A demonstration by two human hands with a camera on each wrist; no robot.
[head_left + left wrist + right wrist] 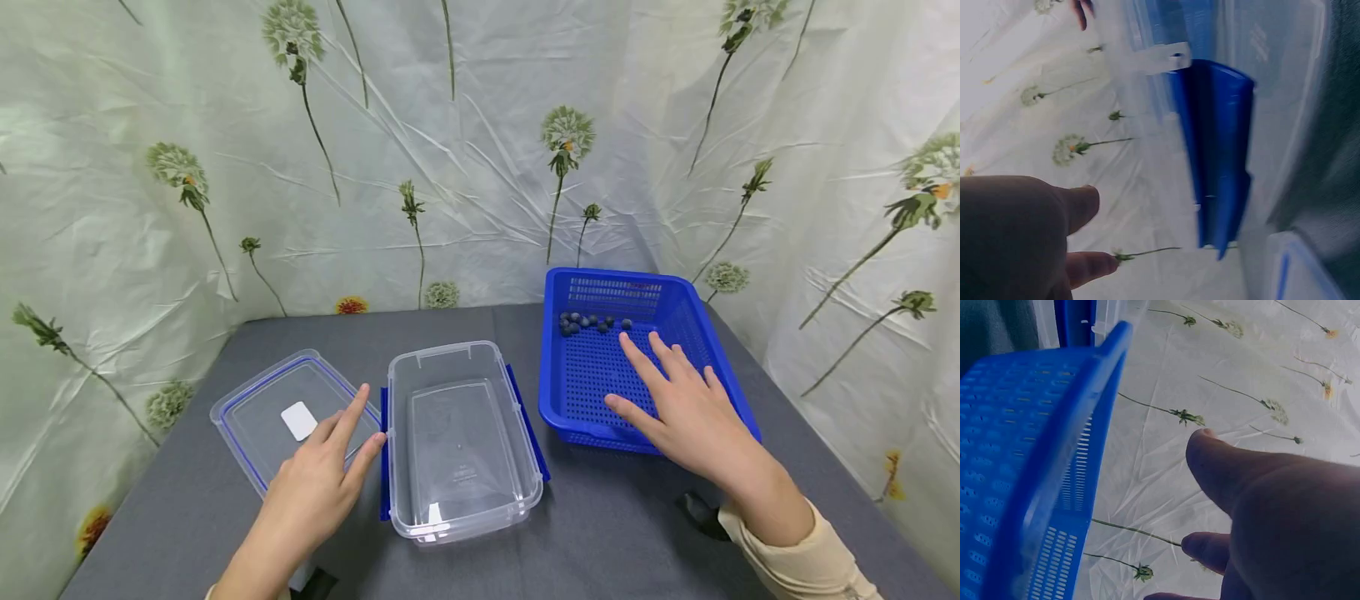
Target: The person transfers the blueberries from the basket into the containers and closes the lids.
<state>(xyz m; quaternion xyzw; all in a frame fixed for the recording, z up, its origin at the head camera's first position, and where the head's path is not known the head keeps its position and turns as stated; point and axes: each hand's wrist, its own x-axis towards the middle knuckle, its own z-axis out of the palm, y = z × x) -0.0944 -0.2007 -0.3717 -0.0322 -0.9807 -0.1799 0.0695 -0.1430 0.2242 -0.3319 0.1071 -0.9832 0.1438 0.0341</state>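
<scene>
Head view: right hand point(693, 408) flat, fingers straight, over blue basket point(723, 354), blueberries point(588, 322) at 11 o'clock. Left hand point(318, 479) relaxed, holding nothing, betw lid point(251, 421) & clear box point(461, 433).

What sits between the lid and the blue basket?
The empty clear container with blue latches, between lid and blue basket; seen in the head view.

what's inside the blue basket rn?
A small cluster of blueberries at the far end of the blue basket. The right hand reaches in with fingers spread; the mesh floor under it is covered.
</scene>
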